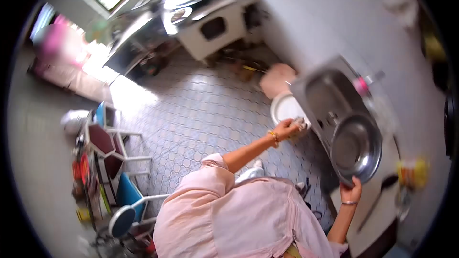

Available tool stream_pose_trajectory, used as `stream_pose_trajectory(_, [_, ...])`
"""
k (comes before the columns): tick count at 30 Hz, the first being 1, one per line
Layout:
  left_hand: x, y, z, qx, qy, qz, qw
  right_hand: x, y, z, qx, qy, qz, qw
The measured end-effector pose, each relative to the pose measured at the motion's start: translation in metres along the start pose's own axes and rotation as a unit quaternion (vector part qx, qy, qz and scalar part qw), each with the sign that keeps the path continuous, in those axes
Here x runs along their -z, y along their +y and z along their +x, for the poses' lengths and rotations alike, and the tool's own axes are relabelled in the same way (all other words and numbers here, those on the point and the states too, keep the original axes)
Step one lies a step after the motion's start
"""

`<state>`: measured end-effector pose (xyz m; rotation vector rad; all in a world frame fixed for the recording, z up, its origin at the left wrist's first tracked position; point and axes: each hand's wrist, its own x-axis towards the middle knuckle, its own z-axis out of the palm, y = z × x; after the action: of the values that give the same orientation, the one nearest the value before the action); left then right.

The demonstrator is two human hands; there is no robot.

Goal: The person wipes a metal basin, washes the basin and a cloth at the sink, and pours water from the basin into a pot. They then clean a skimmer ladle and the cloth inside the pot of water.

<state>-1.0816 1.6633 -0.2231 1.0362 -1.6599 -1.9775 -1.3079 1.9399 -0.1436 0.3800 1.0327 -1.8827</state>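
Note:
A shiny metal basin (343,150) is tilted over the near end of the steel sink (330,91). My right hand (351,192) grips its rim at the near edge. The basin looks bare inside. Out to the left of the sink, my left hand (287,130) is closed around a small pale, crumpled thing (300,123), too blurred to name. That hand is above the near edge of a round white bucket (282,107), which stands on the floor beside the sink.
Beyond the bucket lies a pink basin-like thing (278,80). A counter on the right holds a black ladle-like utensil (388,182) and a yellow-labelled container (412,173). Chairs (125,193) stand on the left. A stove counter (213,26) is at the back.

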Motion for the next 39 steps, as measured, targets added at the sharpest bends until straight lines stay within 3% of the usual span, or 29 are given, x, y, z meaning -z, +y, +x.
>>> stream_pose_trajectory(3, [0.066, 0.022, -0.015, -0.022, 0.034, -0.119, 0.992, -0.056, 0.040, 0.026, -0.073, -0.025, -0.050, 0.996])
stream_pose_trajectory(7, [0.119, 0.031, -0.019, -0.045, 0.101, -0.151, 0.982, -0.123, 0.069, 0.048, -0.127, -0.055, -0.086, 0.987])
stream_pose_trajectory(10, [0.162, 0.020, -0.019, -0.066, 0.127, -0.201, 0.969, -0.178, 0.092, 0.057, -0.109, -0.088, -0.147, 0.979])
stream_pose_trajectory(12, [0.199, 0.010, -0.016, -0.080, 0.152, -0.145, 0.974, -0.203, 0.105, 0.078, -0.128, -0.091, -0.158, 0.975])
stream_pose_trajectory(15, [0.250, 0.012, -0.030, -0.108, 0.231, -0.184, 0.949, -0.254, 0.139, 0.115, -0.170, -0.161, -0.166, 0.958])
stream_pose_trajectory(21, [0.367, -0.010, -0.098, -0.129, 0.319, -0.258, 0.903, -0.358, 0.242, 0.160, -0.285, -0.202, -0.233, 0.908])
stream_pose_trajectory(25, [0.456, -0.035, -0.124, -0.122, 0.368, -0.305, 0.870, -0.420, 0.313, 0.156, -0.288, -0.207, -0.254, 0.900])
stream_pose_trajectory(28, [0.509, -0.042, -0.120, -0.106, 0.369, -0.315, 0.868, -0.434, 0.359, 0.162, -0.290, -0.207, -0.214, 0.909])
stream_pose_trajectory(33, [0.577, -0.035, -0.094, -0.057, 0.339, -0.311, 0.886, -0.452, 0.398, 0.145, -0.249, -0.125, -0.214, 0.936])
stream_pose_trajectory(39, [0.614, -0.027, -0.056, -0.047, 0.314, -0.267, 0.910, -0.475, 0.412, 0.138, -0.234, -0.118, -0.152, 0.953])
